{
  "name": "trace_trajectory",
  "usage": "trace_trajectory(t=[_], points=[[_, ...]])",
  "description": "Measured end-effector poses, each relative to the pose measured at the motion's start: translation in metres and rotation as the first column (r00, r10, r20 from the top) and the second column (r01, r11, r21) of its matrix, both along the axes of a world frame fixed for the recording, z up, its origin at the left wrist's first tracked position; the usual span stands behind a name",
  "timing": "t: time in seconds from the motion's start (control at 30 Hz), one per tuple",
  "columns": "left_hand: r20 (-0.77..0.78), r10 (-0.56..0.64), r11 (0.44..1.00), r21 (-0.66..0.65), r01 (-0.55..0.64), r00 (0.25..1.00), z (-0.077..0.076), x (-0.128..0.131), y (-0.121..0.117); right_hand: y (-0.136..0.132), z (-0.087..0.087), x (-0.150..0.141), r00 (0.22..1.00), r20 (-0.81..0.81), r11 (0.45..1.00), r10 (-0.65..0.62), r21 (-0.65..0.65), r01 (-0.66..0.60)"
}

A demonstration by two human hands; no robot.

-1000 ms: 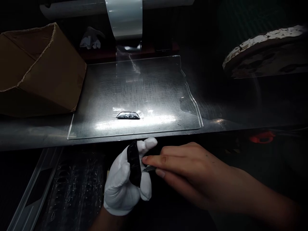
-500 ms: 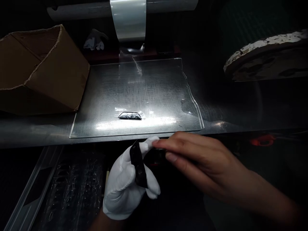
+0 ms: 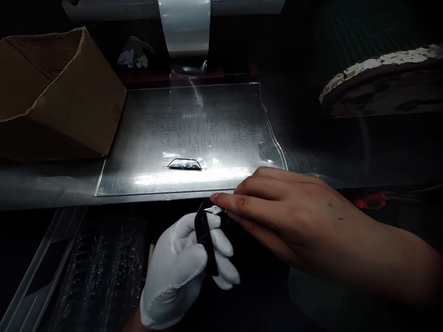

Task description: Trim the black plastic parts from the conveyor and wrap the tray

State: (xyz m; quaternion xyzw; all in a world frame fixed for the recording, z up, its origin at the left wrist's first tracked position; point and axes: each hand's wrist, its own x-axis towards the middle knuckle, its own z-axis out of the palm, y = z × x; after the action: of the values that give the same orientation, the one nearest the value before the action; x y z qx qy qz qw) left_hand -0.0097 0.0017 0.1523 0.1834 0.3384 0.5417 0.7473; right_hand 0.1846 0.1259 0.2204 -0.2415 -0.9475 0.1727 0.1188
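My left hand point(image 3: 176, 272), in a white glove, pinches a thin black elongated piece point(image 3: 205, 240) between thumb and fingers, tilted in front of the bench edge. Bare and closed, my right hand point(image 3: 287, 212) holds what looks like a craft knife point(image 3: 214, 210); its pointed silver blade shows by the upper end of the black piece, and its handle is mostly hidden. Whether the blade touches the piece I cannot tell. A trapezoid piece with a shiny face and dark rim point(image 3: 184, 164) lies on the glass plate point(image 3: 145, 124) beyond both hands.
An open cardboard box point(image 3: 79, 101) stands left of the plate. Clear film point(image 3: 185, 27) hangs from a roller bar at the back. Clear plastic trays point(image 3: 100, 272) lie lower left. A red-handled tool point(image 3: 372, 201) and a round-edged object point(image 3: 384, 87) are at right.
My right hand has moved left and slightly up over the black piece, and the silver blade now shows. My left hand has shifted slightly down, with the black piece more upright.
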Motion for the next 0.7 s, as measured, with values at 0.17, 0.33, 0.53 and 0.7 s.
trace_trajectory(t=[0.17,0.33,0.53,0.7], points=[[-0.038,-0.028,0.997,-0.074,0.026,0.999,0.005,0.0,0.003,0.0,-0.004,0.0,0.999,0.038,0.999,-0.003,0.045,0.002],[-0.094,-0.045,0.986,-0.166,0.029,0.995,0.011,-0.002,0.006,-0.002,-0.007,0.003,0.998,0.063,0.998,-0.027,0.065,0.022],[-0.098,-0.106,0.975,-0.208,0.083,0.99,0.011,-0.004,0.007,-0.002,-0.011,0.005,0.997,0.075,0.996,-0.03,0.087,0.024],[-0.07,-0.144,0.972,-0.198,0.127,0.987,0.006,-0.004,0.008,0.003,-0.011,0.008,0.994,0.112,0.996,0.006,0.088,-0.016]])
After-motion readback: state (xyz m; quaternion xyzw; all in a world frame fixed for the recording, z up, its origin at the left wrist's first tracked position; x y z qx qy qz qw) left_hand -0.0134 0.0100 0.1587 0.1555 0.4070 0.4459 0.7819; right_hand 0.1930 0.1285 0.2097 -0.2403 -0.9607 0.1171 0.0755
